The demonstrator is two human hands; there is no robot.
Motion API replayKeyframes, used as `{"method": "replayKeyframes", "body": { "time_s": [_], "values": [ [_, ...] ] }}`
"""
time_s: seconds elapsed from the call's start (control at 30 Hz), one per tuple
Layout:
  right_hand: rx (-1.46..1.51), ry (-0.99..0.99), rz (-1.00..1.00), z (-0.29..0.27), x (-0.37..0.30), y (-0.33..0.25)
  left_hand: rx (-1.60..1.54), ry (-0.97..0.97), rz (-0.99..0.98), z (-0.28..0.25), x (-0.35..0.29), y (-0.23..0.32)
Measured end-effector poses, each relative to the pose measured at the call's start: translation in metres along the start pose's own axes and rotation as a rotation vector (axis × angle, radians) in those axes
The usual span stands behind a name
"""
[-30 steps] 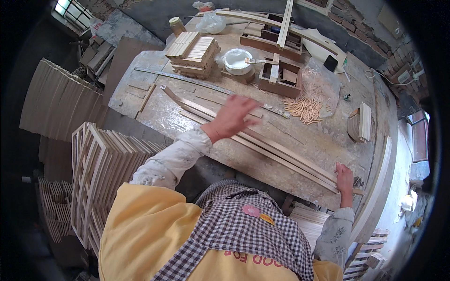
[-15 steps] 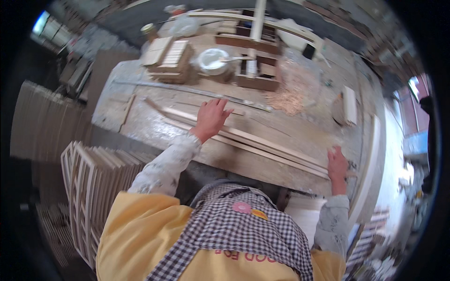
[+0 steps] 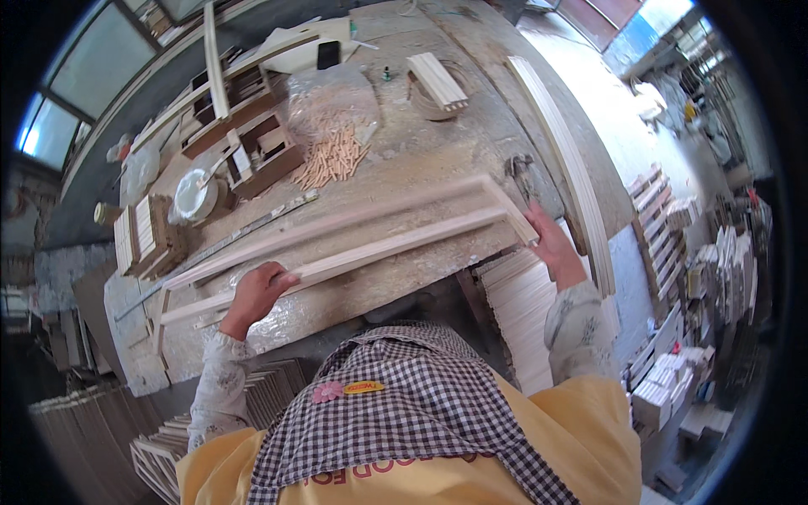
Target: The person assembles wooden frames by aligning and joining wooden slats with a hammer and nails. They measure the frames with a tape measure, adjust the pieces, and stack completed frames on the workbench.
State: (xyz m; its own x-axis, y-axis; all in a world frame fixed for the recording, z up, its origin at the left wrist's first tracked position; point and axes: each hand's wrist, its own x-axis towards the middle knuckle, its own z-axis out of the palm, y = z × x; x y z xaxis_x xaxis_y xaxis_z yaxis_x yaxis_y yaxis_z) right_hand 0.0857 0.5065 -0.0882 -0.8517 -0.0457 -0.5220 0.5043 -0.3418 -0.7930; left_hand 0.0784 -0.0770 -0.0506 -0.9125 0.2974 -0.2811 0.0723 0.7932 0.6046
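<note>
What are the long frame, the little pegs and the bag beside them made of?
Long frame: apparently bare wood; pale, matt rails with faint lengthwise streaks.
Little pegs: probably unpainted wood, judging by their dull pinkish-tan colour, though too small to show grain.
Bag: seemingly thin clear plastic, glossy and wrinkled, with contents showing through.

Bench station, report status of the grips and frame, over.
Left grip at nearer rail, right grip at short end. Long wooden frame over bench. Dowel pile beyond it, apart.
</note>
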Motion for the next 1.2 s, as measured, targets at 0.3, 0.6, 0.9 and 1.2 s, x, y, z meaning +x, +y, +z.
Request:
{"method": "replayKeyframes", "body": {
  "time_s": [0.3, 0.6, 0.9, 1.2],
  "values": [
    [-0.896, 0.011, -0.581, -0.017, 0.056, -0.005, 0.275, 0.11, 0.062, 0.013, -0.011, 0.033],
    [-1.057, 0.19, -0.662, 0.006, 0.043, -0.009, 0.362, 0.274, 0.199, 0.042, -0.017, 0.035],
    [-1.07, 0.294, -0.693, -0.004, 0.049, 0.0, 0.375, 0.329, 0.223, 0.059, -0.018, 0.008],
    [-1.007, 0.397, -1.066, 0.125, 0.014, -0.12, 0.378, 0.311, 0.212, 0.049, -0.016, 0.012]
  ]
}}
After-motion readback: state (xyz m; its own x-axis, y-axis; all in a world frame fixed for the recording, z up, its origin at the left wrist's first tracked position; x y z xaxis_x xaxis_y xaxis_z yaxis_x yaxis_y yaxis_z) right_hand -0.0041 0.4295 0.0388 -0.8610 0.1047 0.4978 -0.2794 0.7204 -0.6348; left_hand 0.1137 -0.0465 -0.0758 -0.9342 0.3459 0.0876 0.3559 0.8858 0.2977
